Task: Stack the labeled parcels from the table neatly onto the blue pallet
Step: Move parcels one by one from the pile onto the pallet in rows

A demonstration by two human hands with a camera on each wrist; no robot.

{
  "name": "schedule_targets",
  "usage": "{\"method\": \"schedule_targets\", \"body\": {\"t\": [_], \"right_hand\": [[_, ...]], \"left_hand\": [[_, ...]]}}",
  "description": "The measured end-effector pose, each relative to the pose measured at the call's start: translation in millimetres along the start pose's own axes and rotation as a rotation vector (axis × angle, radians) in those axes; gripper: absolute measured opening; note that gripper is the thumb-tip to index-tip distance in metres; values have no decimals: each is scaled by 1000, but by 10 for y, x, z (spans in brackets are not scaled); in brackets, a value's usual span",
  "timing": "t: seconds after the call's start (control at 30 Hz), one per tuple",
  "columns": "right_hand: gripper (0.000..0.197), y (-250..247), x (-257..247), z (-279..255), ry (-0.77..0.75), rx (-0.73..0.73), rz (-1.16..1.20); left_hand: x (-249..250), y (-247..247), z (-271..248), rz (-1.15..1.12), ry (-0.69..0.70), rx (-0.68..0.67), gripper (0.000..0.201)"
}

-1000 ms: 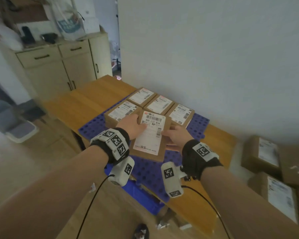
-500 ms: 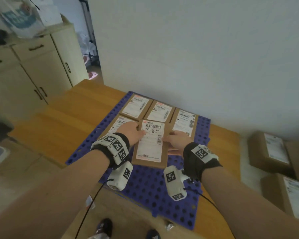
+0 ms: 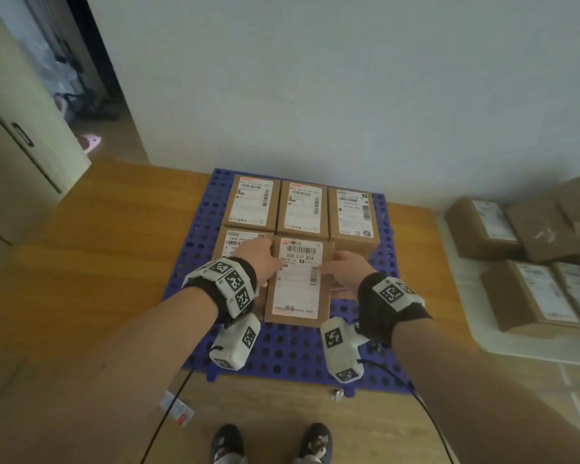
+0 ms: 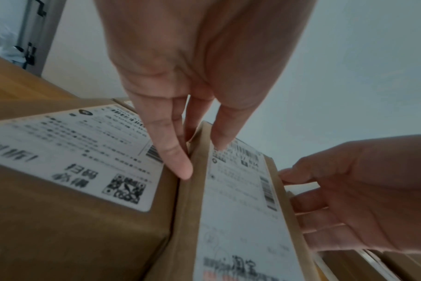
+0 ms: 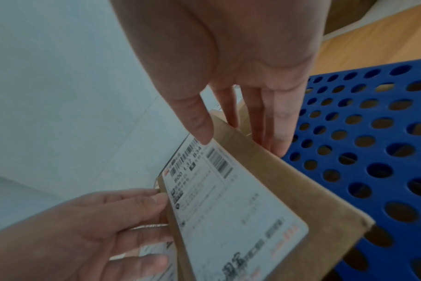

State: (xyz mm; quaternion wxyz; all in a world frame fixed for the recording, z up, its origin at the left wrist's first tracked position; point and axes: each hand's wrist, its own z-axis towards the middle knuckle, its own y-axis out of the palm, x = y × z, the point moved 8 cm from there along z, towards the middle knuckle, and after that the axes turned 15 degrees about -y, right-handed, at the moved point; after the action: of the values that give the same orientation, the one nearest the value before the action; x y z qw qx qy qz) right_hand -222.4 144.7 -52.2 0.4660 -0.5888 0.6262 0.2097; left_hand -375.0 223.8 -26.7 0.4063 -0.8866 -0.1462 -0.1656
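Note:
A blue perforated pallet [image 3: 292, 353] [image 5: 373, 133] lies on the wooden surface. Three brown labeled parcels [image 3: 302, 209] fill its back row, and a fourth parcel [image 3: 240, 239] [image 4: 72, 161] sits front left. Both hands hold a fifth labeled parcel [image 3: 297, 283] [image 4: 238, 218] [image 5: 240, 209] in the middle of the second row, tight against the fourth. My left hand [image 3: 258, 259] [image 4: 192, 95] has its thumb on the label and its fingers down the left side. My right hand [image 3: 345, 267] [image 5: 240, 76] grips the right side the same way. Whether the parcel's underside touches the pallet is hidden.
Several more brown parcels [image 3: 529, 262] lie on a white surface to the right. A pale cabinet [image 3: 17, 128] stands at the left and a wall runs just behind the pallet. My shoes [image 3: 228, 443] and a small paper scrap [image 3: 176, 405] are near the pallet's front edge.
The parcel has come down between the hands into the second row beside the front-left parcel. The head view has swung left to face the pallet squarely. Both hands keep their hold.

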Motion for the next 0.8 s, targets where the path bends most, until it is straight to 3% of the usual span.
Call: {"method": "schedule_targets", "body": {"t": [0.2, 0.3, 0.4, 0.57, 0.7, 0.8], "right_hand": [[30, 32, -16, 38, -18, 38, -95], [52, 33, -34, 30, -19, 45, -157], [63, 39, -17, 34, 1, 29, -189], [78, 17, 7, 75, 40, 10, -220], [81, 48, 20, 140, 48, 2, -221], [78, 48, -4, 163, 40, -6, -232]], "left_hand": [[21, -31, 54, 66, 84, -18, 31], [11, -56, 85, 128, 111, -4, 44], [-1, -116, 130, 133, 129, 39, 31], [-187, -370, 251, 129, 35, 264, 53], [-368, -343, 401, 129, -57, 169, 76], [-384, -335, 419, 118, -36, 144, 79]]}}
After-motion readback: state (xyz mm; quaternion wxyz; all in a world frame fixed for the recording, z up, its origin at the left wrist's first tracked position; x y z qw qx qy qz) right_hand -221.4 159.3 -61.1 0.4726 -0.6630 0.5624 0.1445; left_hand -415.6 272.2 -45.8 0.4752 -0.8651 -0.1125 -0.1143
